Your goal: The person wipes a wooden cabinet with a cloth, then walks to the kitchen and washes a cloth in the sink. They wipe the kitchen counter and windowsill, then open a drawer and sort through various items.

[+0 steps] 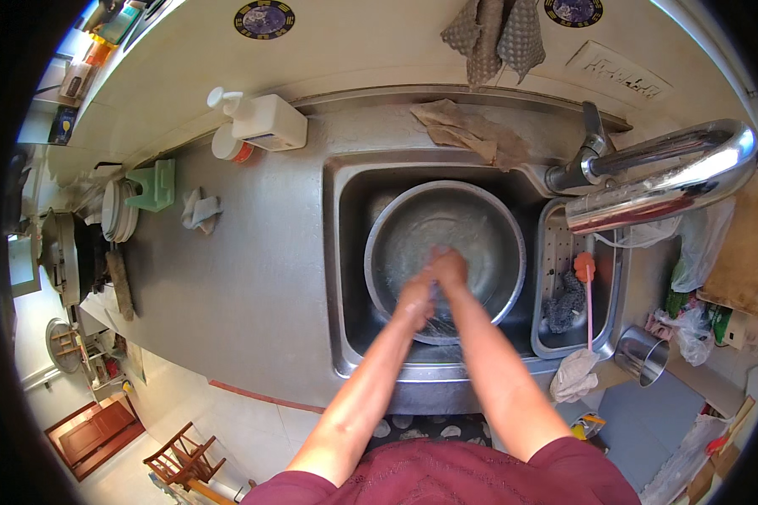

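A round metal basin (508, 290) with water in it sits in the stainless steel sink (333, 284). Both of my hands are together over the basin, blurred by motion. My left hand (415, 302) touches or overlaps my right hand (448, 270); the fingers of each are unclear, and whether something lies between them cannot be made out. A chrome faucet (663, 183) stands right of the sink, its spout over the small side basin. In that metal side basin (537, 315) lie a dark mesh scourer (564, 303) and a pink-handled brush (589, 303) with an orange head.
A brown cloth (474, 132) lies behind the sink. At the back left stand a white pump bottle (271, 123) and a lidded jar (227, 145). Further left are a crumpled cloth (201, 211), a green plastic holder (155, 186) and stacked plates (117, 211). A metal cup (641, 356) stands at right.
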{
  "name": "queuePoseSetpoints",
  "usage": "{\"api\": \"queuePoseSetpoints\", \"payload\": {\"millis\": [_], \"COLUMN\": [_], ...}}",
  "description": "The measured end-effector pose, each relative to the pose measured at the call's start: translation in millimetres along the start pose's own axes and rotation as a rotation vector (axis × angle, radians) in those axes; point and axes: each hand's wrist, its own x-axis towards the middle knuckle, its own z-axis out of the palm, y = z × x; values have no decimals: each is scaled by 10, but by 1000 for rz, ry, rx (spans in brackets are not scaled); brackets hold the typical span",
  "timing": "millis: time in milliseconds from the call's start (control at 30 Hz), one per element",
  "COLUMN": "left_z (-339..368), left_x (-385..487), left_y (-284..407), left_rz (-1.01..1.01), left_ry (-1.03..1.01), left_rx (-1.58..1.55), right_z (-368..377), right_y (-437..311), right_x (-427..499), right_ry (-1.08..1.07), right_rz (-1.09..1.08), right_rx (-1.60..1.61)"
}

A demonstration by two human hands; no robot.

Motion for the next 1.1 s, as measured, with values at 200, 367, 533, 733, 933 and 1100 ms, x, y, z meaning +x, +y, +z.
{"api": "queuePoseSetpoints", "payload": {"millis": [200, 367, 533, 733, 933, 1100], "left_z": [-214, -274, -218, -141, -163, -194], "left_x": [-186, 182, 602, 459, 401, 427], "left_y": [-194, -217, -419, -396, -210, -193], "left_rz": [224, 427, 577, 459, 583, 259], "left_ry": [-18, 291, 51, 76, 198, -300], "left_rx": [336, 1241, 2019, 1739, 1204, 437], "right_z": [-688, -490, -109, 42, 10, -711], "right_y": [212, 551, 569, 943, 959, 292], "right_x": [141, -23, -80, -18, -274, -531], "right_ry": [137, 494, -105, 118, -160, -512], "right_rz": [-107, -371, -517, -460, -322, -712], "right_rx": [136, -139, -340, -327, -434, -110]}}
